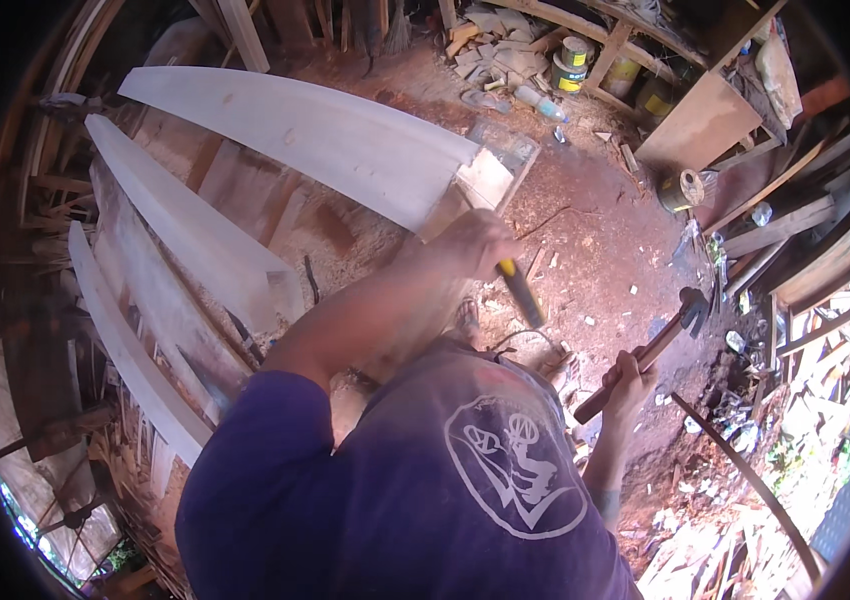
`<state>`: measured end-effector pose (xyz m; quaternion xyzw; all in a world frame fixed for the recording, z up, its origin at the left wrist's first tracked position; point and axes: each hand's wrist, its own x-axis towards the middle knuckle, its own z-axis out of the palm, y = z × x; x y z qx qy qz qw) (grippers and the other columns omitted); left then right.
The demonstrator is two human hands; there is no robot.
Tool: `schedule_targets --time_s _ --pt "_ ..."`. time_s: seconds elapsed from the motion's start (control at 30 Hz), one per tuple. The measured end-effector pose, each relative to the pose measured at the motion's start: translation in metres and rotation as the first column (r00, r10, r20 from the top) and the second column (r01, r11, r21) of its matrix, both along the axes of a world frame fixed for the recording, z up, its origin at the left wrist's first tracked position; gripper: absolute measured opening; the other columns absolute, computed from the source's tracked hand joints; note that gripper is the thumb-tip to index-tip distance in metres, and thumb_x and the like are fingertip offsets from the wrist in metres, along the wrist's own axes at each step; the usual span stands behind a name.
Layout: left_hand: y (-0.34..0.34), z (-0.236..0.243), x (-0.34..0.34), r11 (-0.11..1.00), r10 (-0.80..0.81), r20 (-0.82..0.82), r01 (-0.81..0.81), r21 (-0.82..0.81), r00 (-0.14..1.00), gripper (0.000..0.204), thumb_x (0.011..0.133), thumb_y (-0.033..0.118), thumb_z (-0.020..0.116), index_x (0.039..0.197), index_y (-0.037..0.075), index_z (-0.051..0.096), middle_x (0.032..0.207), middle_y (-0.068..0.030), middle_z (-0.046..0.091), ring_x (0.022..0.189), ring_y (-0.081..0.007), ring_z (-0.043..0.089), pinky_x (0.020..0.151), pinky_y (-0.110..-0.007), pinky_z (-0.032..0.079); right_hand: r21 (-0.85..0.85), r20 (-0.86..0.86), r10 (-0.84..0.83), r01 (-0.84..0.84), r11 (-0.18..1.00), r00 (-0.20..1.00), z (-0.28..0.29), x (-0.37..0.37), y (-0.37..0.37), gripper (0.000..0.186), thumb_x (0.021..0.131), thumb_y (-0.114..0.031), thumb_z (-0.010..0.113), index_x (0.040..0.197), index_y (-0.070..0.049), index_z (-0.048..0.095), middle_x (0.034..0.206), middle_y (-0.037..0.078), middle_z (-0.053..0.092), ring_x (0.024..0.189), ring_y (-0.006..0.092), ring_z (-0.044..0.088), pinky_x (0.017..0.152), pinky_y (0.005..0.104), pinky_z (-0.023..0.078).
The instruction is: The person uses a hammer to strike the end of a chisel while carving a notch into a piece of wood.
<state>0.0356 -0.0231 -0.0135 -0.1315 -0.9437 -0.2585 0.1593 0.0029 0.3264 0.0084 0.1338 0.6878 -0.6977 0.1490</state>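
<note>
One feed reaches me, the head view, and it shows the left hand (475, 245) wrapped round what I take for a chisel (523, 292): its yellow-and-black handle sticks out toward the near right, while the fist hides most of the rest. The fist sits at the right end of a long pale board (295, 130), which stretches across the far left of the scene. At that end I see a bright patch (486, 178) of bare wood, with a grey timber (517, 150) just beyond it. I cannot tell whether a blade is touching the wood.

Off to the right, well apart from the chisel, the right hand (628, 383) grips a hammer (659, 346) by its wooden handle, head pointing to the far right. More shaped planks (185, 220) lie left of the arm.

From how things stand, I judge the step in hand to be cutting at the board's end, between blows. As I read it, the next move calls for a firm, steady left grip, the edge seated on the wood, and a square strike on the handle's butt, clear of the left hand's knuckles.
</note>
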Motion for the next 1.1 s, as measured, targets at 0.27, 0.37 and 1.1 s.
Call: schedule_targets --time_s 0.27,0.37,1.1 --pt "0.015 0.017 -0.009 0.992 -0.12 -0.021 0.119 -0.043 0.993 0.023 0.064 0.021 0.079 0.079 0.016 0.063 0.063 -0.0039 0.062 0.063 -0.0271 0.067 0.058 -0.043 0.052 -0.018 0.045 -0.042 0.042 0.999 0.998 0.003 0.007 0.0 0.017 0.084 0.0 0.059 0.075 -0.009 0.047 0.059 0.0 0.043 0.044 0.0092 0.041 0.04 0.0252 0.033" --pt "0.007 0.014 -0.024 0.999 -0.04 -0.055 0.039 -0.017 0.998 0.022 0.066 0.023 0.079 0.079 0.016 0.063 0.063 -0.0046 0.063 0.063 -0.0277 0.067 0.059 -0.043 0.052 -0.003 0.052 -0.045 0.045 0.999 0.998 0.008 0.006 0.0 0.017 0.084 0.0 0.059 0.076 -0.008 0.047 0.059 0.0 0.043 0.045 0.0093 0.041 0.04 0.0254 0.032" --pt "0.002 0.015 -0.032 0.998 0.062 0.125 -0.06 -0.024 0.99 0.023 0.069 0.02 0.076 0.088 0.014 0.064 0.069 -0.0081 0.068 0.07 -0.0306 0.069 0.067 -0.045 0.053 0.005 0.056 -0.061 0.061 0.998 0.997 0.009 0.007 -0.006 0.016 0.085 0.001 0.059 0.078 -0.008 0.047 0.06 -0.001 0.042 0.045 0.0084 0.039 0.041 0.0248 0.032"
